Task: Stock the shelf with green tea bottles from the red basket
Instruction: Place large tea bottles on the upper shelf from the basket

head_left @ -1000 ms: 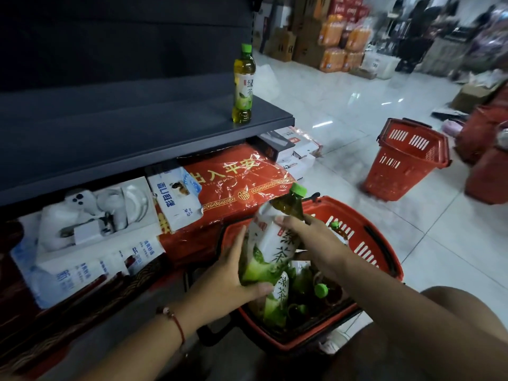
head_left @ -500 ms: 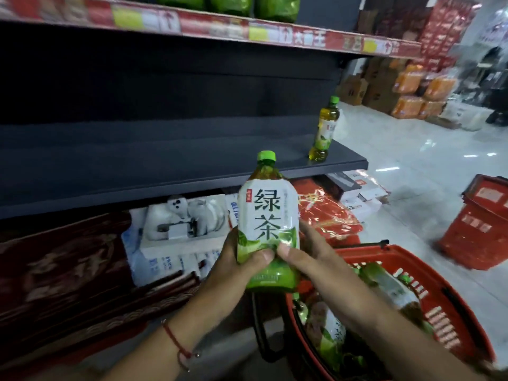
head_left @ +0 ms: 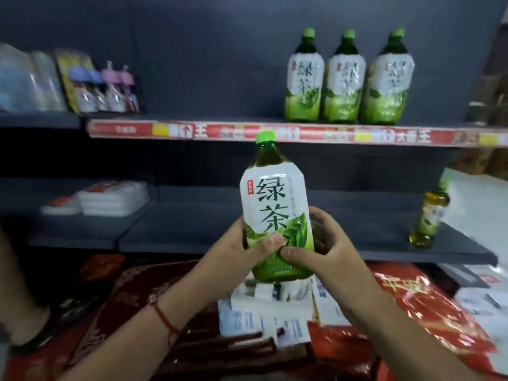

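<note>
Both hands, left (head_left: 242, 253) and right (head_left: 327, 250), grip an upright bottle (head_left: 276, 215) before dark shelves (head_left: 275, 232), three bottles (head_left: 347, 78) standing on the red-edged upper shelf (head_left: 288, 132).

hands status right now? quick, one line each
Left hand: holding the green tea bottle low on its left side, fingers curled round it.
Right hand: holding the same bottle from the right.

You face a dark grey shelving unit (head_left: 192, 215) with a matching back wall (head_left: 206, 50) in dim light. A red and yellow price strip (head_left: 275, 132) edges its upper shelf. At far right, pale glossy floor (head_left: 478, 204) shows beyond.
</note>
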